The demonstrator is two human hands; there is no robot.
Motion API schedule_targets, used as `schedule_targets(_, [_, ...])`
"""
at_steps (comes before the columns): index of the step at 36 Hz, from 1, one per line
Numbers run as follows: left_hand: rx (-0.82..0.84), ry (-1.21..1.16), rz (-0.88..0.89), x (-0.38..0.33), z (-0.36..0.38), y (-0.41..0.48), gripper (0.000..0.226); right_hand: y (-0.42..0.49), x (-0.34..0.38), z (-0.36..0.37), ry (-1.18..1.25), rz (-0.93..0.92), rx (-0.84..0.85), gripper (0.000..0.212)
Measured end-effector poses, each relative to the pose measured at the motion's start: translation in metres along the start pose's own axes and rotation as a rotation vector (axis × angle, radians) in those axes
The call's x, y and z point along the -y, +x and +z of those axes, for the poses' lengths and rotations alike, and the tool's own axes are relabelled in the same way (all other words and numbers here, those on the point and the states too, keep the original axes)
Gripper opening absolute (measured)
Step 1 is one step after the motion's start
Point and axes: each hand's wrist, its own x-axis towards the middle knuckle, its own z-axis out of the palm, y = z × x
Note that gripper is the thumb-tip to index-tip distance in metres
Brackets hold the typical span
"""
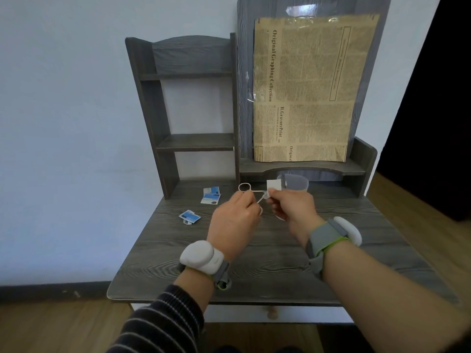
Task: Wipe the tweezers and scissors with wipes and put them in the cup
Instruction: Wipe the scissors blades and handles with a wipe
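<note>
My left hand (235, 220) grips thin metal scissors (251, 191) above the desk, one finger loop sticking up at the far left. My right hand (290, 207) pinches a small white wipe (274, 186) around the scissors' shaft, so both hands meet over the middle of the desk. A clear plastic cup (295, 183) stands just behind my right hand under the low shelf. I see no tweezers; whether they are in the cup I cannot tell.
Torn blue-and-white wipe packets lie on the dark wooden desk (254, 263): two (211, 196) near the shelf unit and one (190, 217) further left. A dark shelf unit (193, 142) and a board with newspaper (305, 93) stand at the back.
</note>
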Motion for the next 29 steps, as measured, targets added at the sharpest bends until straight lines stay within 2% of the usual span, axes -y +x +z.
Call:
schedule_targets(2, [0.013, -0.068, -0.061, 0.000, 0.000, -0.001, 0.019, 0.001, 0.000, -0.003, -0.025, -0.035, -0.019, 0.012])
schedule_targets(5, [0.019, -0.220, -0.322, 0.000, -0.008, 0.002, 0.032, 0.001, 0.001, -0.008, -0.082, -0.067, 0.006, 0.013])
schedule_targets(7, [0.080, -0.296, -0.468, 0.004, -0.009, 0.006, 0.041, 0.000, 0.002, -0.011, -0.110, -0.071, 0.055, 0.013])
schedule_targets(9, [0.188, -0.344, -0.540, 0.008, -0.008, 0.011, 0.038, -0.002, 0.002, -0.012, -0.133, -0.077, 0.106, 0.013])
schedule_targets(12, [0.275, -0.497, -0.600, 0.011, -0.009, 0.013, 0.025, -0.004, 0.001, -0.012, -0.131, -0.083, 0.144, 0.017])
schedule_targets(15, [0.262, -0.608, -0.650, 0.010, -0.010, 0.014, 0.021, -0.005, -0.001, -0.011, -0.053, -0.052, 0.131, 0.011])
schedule_targets(21, [0.212, -0.782, -0.746, 0.007, -0.004, 0.011, 0.015, -0.004, -0.005, -0.012, 0.084, 0.019, 0.060, 0.012])
schedule_targets(29, [0.225, -0.790, -0.753, 0.002, -0.001, 0.008, 0.014, -0.002, -0.008, -0.014, 0.175, 0.045, 0.070, 0.009])
